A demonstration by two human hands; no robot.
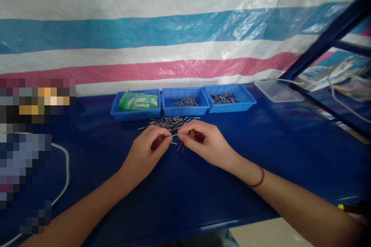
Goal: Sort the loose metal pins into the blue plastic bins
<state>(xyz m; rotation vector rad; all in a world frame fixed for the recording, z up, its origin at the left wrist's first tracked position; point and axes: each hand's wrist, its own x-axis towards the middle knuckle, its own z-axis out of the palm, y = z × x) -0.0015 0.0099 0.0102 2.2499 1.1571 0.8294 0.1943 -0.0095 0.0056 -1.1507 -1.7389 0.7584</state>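
My left hand and my right hand meet over a blue table, both pinched on one thin metal pin held between their fingertips. Something small and red shows inside the left hand's curled fingers; I cannot make out what it is. A loose heap of the same metal pins lies on the table just beyond the hands. A red string circles my right wrist.
Three blue trays stand in a row behind the heap: the left one holds green packets, the middle and right hold metal pins. A clear lid lies at right, a white cable at left. Striped tarpaulin hangs behind.
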